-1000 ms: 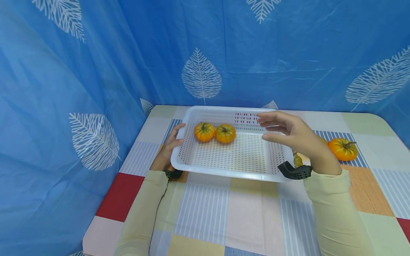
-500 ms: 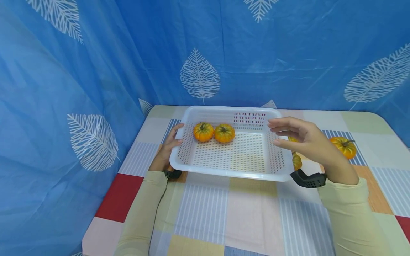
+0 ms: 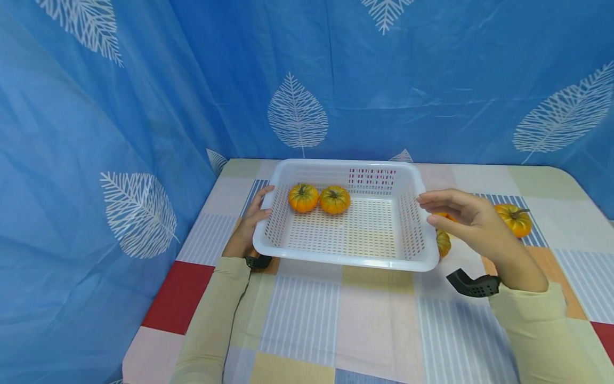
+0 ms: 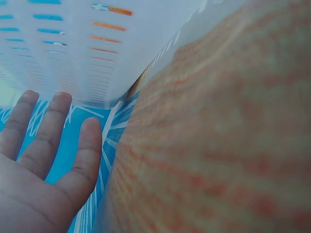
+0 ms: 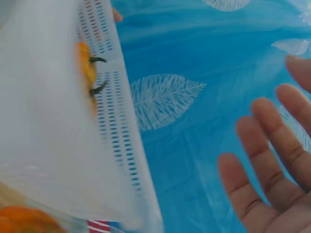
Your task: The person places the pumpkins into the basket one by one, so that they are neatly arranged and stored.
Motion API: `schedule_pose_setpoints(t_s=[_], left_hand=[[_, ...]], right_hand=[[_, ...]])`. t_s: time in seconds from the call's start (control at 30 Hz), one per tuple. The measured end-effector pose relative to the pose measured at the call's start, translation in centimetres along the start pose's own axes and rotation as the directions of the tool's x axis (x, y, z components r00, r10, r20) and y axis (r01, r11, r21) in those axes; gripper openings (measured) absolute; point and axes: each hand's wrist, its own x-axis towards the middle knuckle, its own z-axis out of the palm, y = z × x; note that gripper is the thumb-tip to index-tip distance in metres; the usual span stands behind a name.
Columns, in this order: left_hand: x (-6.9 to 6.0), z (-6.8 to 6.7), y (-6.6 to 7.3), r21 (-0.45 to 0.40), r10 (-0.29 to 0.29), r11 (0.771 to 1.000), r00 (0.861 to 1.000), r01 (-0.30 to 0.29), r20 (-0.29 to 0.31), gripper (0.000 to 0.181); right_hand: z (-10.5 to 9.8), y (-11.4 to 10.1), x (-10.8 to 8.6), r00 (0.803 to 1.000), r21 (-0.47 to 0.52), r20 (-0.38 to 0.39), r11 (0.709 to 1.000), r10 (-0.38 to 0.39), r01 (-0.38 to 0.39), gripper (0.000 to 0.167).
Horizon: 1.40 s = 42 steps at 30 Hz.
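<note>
A white perforated plastic basket [image 3: 316,258] stands on the table with two small orange pumpkins, a left one [image 3: 303,198] and a right one [image 3: 334,200], side by side in its far left part. My left hand [image 3: 248,225] is at the basket's left end, thumb and fingers spread against the rim; in the left wrist view its fingers [image 4: 51,128] look straight beside the perforated wall. Just right of the basket hovers my right hand [image 3: 472,221], fingers loosely bent with nothing between them. Behind it, a pumpkin [image 3: 443,244] and another, mostly hidden, lie near the basket.
Farther right a pumpkin [image 3: 514,220] with a stem lies on the checked tablecloth [image 3: 307,320]. A blue curtain [image 3: 364,96] with white leaf prints hangs behind and along the left of the table. Both wrists wear black straps.
My right hand has moved from above the basket's right part to outside its right rim, rightward and toward me. The left hand stays at the basket's left end.
</note>
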Motion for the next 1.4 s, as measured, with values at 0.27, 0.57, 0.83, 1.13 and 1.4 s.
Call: schedule_pose_setpoints(t_s=[0.27, 0.57, 0.83, 1.13, 1.4], left_hand=[[0.1, -0.1, -0.2, -0.005, 0.032, 0.999, 0.999, -0.032, 0.018, 0.058], [0.4, -0.5, -0.5, -0.049, 0.089, 0.995, 0.994, -0.086, 0.068, 0.055], [0.4, -0.6, -0.6, -0.051, 0.096, 0.994, 0.992, -0.092, 0.086, 0.054], [0.2, -0.5, -0.6, -0.032, 0.064, 0.998, 0.996, -0.063, 0.055, 0.055], [0.4, -0.6, -0.8, -0.039, 0.065, 0.997, 0.997, -0.063, 0.050, 0.055]], right_hand=[[0.0, 2.0, -1.6, 0.995, 0.183, -0.063, 0.980, -0.071, 0.082, 0.040], [-1.3, 4.0, -2.6, 0.993, 0.160, -0.121, 0.986, -0.017, 0.037, 0.037], [-2.8, 5.9, -2.9, 0.993, 0.175, -0.110, 0.984, 0.035, -0.015, 0.039], [-3.9, 8.1, -3.4, 0.991, 0.160, -0.053, 0.981, 0.122, -0.112, 0.041], [-4.5, 9.2, -3.8, 0.964, -0.049, -0.001, 0.963, 0.264, -0.264, 0.037]])
